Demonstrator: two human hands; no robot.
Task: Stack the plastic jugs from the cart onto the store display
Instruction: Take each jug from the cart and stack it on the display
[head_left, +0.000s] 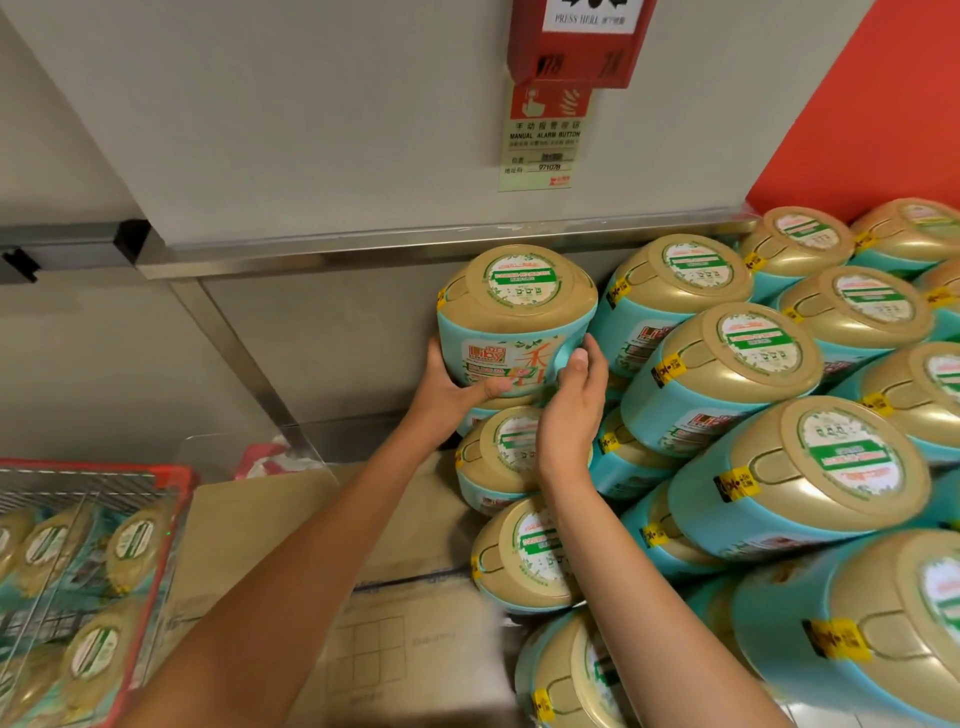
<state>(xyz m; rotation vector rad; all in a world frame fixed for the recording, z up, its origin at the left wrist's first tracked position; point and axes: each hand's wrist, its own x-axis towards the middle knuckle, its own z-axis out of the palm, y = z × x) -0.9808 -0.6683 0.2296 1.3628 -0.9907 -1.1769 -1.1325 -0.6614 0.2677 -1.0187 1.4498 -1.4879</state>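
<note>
Head view, teal jug (498, 345), gold lid (574, 299), round green-white label (523, 280)

The jug (517, 317) is at the top of the leftmost column of the jug stack (748, 374), gripped between the left hand (454, 387) and the right hand (574, 400). Cardboard boxes (291, 525) lie between the stack and the cart (174, 514) at left.

Pale grey wall panel (311, 104) behind; red wall (883, 104) upper right. Red alarm box (576, 47) mounted high, manual-alarm sign (545, 140) just below. Metal rail (363, 249) crosses wall. Cardboard boxes (291, 519) below. Even indoor light.
</note>
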